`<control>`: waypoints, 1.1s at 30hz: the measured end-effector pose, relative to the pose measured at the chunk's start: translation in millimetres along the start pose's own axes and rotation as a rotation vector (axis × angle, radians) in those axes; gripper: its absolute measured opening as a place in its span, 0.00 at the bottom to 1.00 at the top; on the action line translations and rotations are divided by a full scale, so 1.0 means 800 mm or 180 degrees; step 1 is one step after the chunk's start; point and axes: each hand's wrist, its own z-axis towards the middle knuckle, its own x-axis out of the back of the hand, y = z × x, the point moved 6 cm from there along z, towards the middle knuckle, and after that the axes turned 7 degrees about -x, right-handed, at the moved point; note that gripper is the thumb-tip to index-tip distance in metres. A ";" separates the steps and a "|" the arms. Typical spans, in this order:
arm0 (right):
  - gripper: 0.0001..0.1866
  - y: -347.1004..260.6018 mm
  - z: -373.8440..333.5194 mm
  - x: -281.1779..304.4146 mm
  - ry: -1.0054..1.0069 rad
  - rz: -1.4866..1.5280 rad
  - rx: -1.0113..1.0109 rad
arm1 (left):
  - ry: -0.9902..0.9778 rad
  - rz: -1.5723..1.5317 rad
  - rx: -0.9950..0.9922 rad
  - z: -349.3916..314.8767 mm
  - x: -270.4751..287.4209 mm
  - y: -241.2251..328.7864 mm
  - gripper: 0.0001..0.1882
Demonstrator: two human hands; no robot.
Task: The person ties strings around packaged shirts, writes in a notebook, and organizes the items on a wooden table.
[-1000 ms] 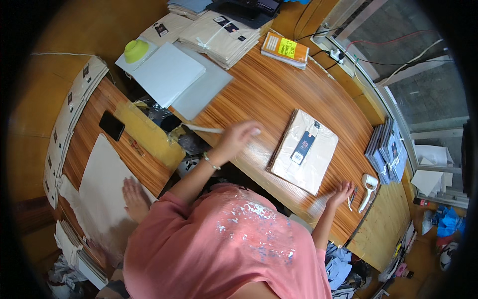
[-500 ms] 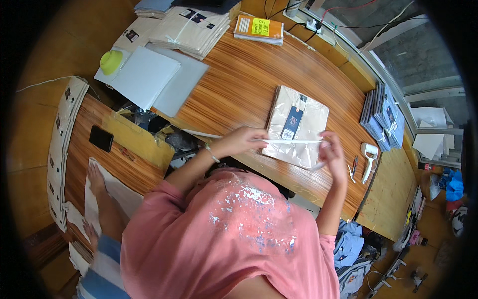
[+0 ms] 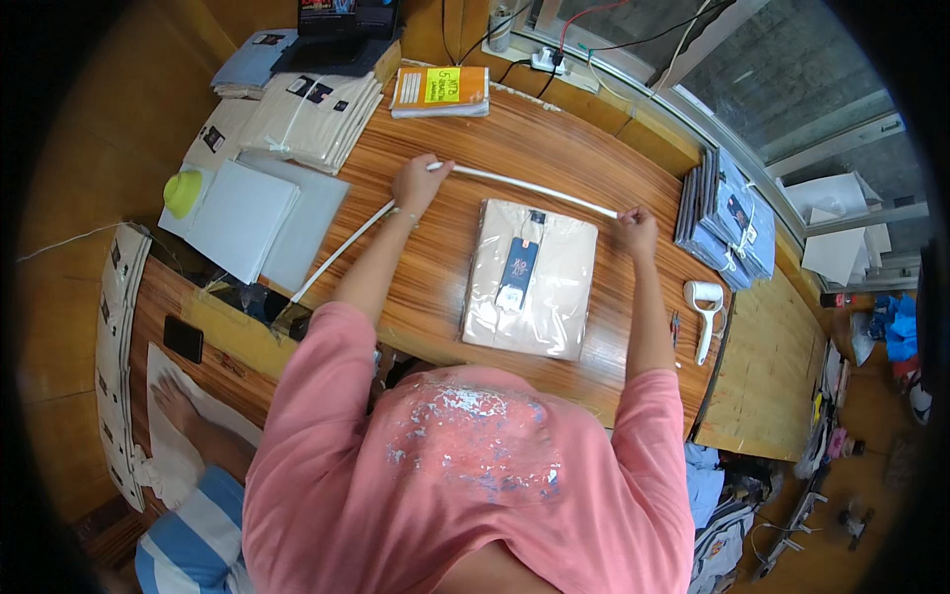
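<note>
A long white cloth strip [image 3: 534,185] is stretched taut between my two hands above the wooden table. My left hand [image 3: 420,186] is closed around it on the far left, and its loose tail runs down toward the table's near left edge. At the far right, the fingers of my right hand [image 3: 638,234] pinch the other end. Between my forearms lies a neat stack of folded cream garments [image 3: 564,287] in clear plastic. A dark blue hang tag [image 3: 519,269] shows on top of it. The strip passes beyond the stack's far edge.
Bundled blue garments [image 3: 737,213], a white lint roller [image 3: 704,307] and small snips [image 3: 675,329] are at the right. At the left stand white sheets [image 3: 242,213], tied cream garments [image 3: 307,124] and a phone [image 3: 183,339]. Another person's hand [image 3: 176,401] rests on white cloth.
Both hands have moved away from me, from the stack's near side to beyond its far edge and farther apart, carrying the strip. The strip's stretched length between them is longer.
</note>
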 end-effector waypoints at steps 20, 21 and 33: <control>0.15 0.086 -0.155 0.126 0.0449 -0.1189 -0.0697 | -0.1797 -0.0378 -0.0129 -0.145 0.004 -0.101 0.15; 0.17 0.099 -0.164 0.144 0.0785 -0.1709 -0.0907 | -0.1910 -0.0472 0.0079 -0.149 0.010 -0.104 0.15; 0.12 0.042 -0.204 0.100 0.0335 0.2018 -0.0850 | -0.2032 -0.1187 0.0569 -0.194 0.090 -0.125 0.11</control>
